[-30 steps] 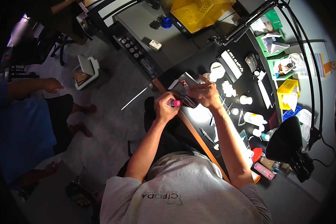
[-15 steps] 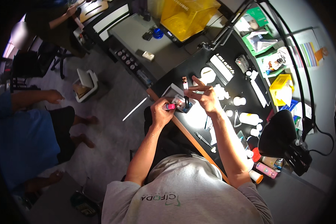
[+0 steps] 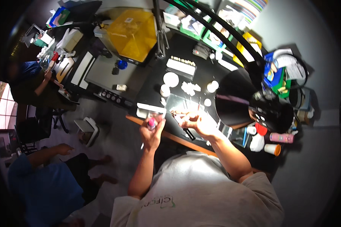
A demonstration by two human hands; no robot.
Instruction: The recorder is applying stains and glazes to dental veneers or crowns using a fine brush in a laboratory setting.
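Observation:
My left hand [image 3: 152, 135] is closed around a grey cylinder with a bright pink end [image 3: 151, 122], at the wooden front edge of the bench. Just to its right, the fingers of my right hand [image 3: 201, 123] pinch a slim tool [image 3: 178, 118] with a copper-coloured tip; its black end [image 3: 189, 134] points down toward me. The exact kind of either held thing cannot be made out. Beyond my left hand stands an open white box [image 3: 143, 110], partly hidden by that hand. Glare from the lamp washes out the bench around my right fingers.
A black lamp head [image 3: 235, 100] hangs close to my right forearm. White round dishes [image 3: 171, 79], a small white pile [image 3: 191, 88] and a rack of tooth-like pieces [image 3: 181, 68] lie beyond. An orange-rimmed cup [image 3: 272, 150] stands at right. A person in blue [image 3: 53, 181] is at left.
The whole view has turned, bringing the lamp nearer to my right hand. My right fingers, spread beside the slim tool before, now pinch it, and it is tilted. My left hand keeps the pink-ended cylinder.

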